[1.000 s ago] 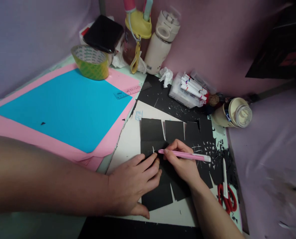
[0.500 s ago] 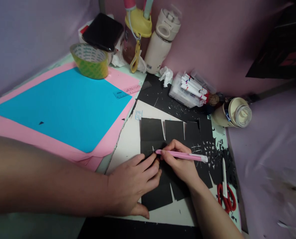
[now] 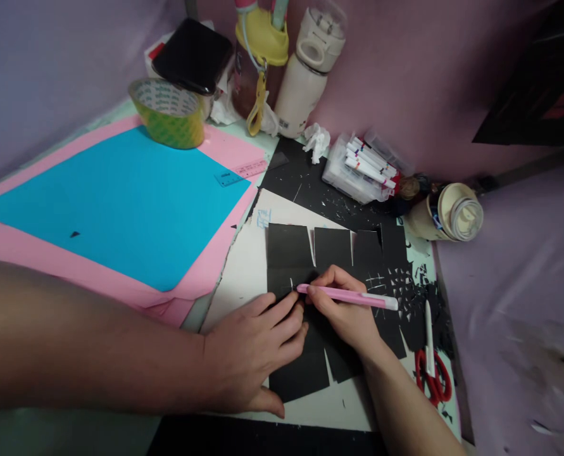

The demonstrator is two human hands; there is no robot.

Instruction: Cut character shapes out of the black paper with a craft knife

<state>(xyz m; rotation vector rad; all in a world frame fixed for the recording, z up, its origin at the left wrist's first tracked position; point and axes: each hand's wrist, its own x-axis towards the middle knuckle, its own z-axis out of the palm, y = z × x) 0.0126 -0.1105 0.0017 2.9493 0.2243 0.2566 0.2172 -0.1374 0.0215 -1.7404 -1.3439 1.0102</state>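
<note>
My left hand (image 3: 253, 351) lies flat with fingers stretched out, pressing on a black paper sheet (image 3: 333, 250) cut into flaps. The sheet rests on a cream board (image 3: 244, 269). My right hand (image 3: 345, 307) grips a pink craft knife (image 3: 352, 296) like a pen. Its tip touches the black paper just beyond my left fingertips, beside small white cut marks.
A blue sheet (image 3: 130, 202) lies on pink paper (image 3: 35, 250) at left, with a green tape roll (image 3: 168, 114) behind. Two bottles (image 3: 305, 76), a box of markers (image 3: 362, 168), a tipped jar (image 3: 445, 215), red scissors (image 3: 428, 373) and black paper scraps (image 3: 424, 297) surround the work.
The knife tip has shifted slightly left along the black paper. Both hands otherwise stay in place; the view tilted a little downward.
</note>
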